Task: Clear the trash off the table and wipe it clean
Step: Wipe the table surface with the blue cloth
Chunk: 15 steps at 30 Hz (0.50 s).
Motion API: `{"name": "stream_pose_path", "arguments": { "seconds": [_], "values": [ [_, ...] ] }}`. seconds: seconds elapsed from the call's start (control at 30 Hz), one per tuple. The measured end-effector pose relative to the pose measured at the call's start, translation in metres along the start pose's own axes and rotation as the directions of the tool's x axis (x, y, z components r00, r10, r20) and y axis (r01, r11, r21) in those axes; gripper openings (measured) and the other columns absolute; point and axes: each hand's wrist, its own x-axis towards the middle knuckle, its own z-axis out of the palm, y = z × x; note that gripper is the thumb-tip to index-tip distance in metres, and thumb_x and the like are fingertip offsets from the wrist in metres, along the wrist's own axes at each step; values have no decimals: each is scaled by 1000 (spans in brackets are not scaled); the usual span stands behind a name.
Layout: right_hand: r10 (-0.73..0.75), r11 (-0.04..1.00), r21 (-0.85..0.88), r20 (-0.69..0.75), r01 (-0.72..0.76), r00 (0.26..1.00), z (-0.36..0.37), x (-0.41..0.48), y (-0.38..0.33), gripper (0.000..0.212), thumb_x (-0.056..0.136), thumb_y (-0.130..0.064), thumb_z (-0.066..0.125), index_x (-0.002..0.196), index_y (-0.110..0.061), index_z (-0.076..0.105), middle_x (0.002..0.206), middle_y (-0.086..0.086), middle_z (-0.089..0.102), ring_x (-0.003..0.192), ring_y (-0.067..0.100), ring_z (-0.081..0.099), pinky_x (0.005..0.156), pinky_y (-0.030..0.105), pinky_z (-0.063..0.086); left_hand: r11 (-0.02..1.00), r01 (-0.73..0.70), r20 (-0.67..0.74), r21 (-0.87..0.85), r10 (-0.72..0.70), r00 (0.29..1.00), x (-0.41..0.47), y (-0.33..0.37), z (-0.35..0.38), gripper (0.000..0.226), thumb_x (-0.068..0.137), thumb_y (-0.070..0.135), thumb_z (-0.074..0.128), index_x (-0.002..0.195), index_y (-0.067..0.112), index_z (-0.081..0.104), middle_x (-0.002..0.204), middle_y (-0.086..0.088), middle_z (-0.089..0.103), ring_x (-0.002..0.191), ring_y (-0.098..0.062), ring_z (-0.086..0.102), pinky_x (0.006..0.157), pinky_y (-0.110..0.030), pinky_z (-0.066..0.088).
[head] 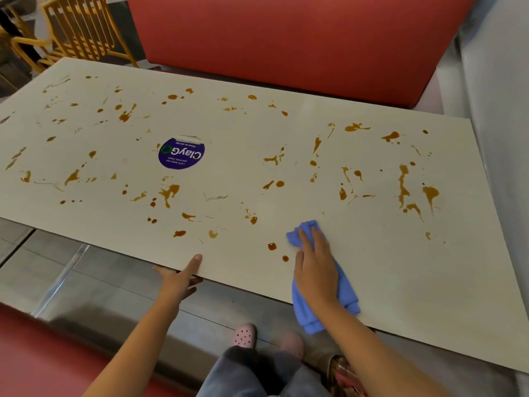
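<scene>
A long pale table is spattered all over with brown sauce stains. My right hand lies flat with straight fingers on a blue cloth, pressing it onto the table near the front edge. Two small brown drops sit just left of the cloth. My left hand holds the table's front edge, thumb on top and fingers underneath. A round purple sticker is stuck near the table's middle.
A red padded bench back runs behind the table, and a grey wall stands at the right. Yellow metal chairs stand at the back left. My feet in pink clogs are on the grey floor below.
</scene>
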Motion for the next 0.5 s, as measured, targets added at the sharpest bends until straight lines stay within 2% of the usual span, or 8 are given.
{"name": "stream_pose_path", "arguments": {
  "seconds": [0.03,0.13,0.23,0.3,0.37,0.43,0.5],
  "values": [
    [-54,998,19,29,53,998,-2,-5,5,45,92,-23,28,128,-10,53,133,16,50,124,32,46,93,40,50,1000,-1,-1,5,1,1000,1,-1,0,102,85,29,65,146,18,-15,110,-12,53,89,-26,60,88,-42,49],
    [-217,976,29,84,216,972,-21,-12,34,42,92,-22,33,129,-13,50,138,9,47,124,19,41,102,22,33,999,3,-9,37,-2,1000,7,-4,-1,97,85,28,65,147,15,-9,110,-12,53,88,-26,60,86,-41,49],
    [-297,955,22,99,297,950,-42,-10,62,41,91,-22,36,128,-13,52,140,0,40,122,13,40,102,25,32,996,6,-8,84,-5,1000,11,-6,-5,101,81,35,68,147,14,-7,119,-12,51,95,-27,60,88,-40,48],
    [-248,969,28,69,247,966,-49,-1,73,42,92,-24,35,129,-14,53,140,0,42,123,13,43,101,30,39,990,-6,-40,143,12,999,10,-4,-7,109,72,43,73,147,13,-1,132,-14,44,113,-32,52,98,-44,43],
    [-171,985,3,35,171,985,-47,8,75,42,93,-24,36,129,-11,53,138,7,47,122,22,50,95,36,48,971,-29,-113,238,57,992,7,-1,-10,120,66,45,77,147,11,-5,150,-17,18,134,-36,29,108,-48,30],
    [-70,997,-30,-17,70,997,-37,18,67,36,93,-15,45,126,-6,55,135,16,49,119,33,52,90,40,50,940,-80,-166,331,142,976,5,1,-15,132,61,52,77,146,8,-14,155,-11,-5,142,-32,9,113,-47,20],
    [31,998,-51,-74,-34,997,-22,27,51,34,89,-1,54,123,-3,57,132,21,49,118,39,51,87,44,52,862,-139,-177,487,254,951,6,4,-19,139,54,63,72,146,7,-16,155,-9,-12,144,-29,-4,116,-46,10]
  ]
}}
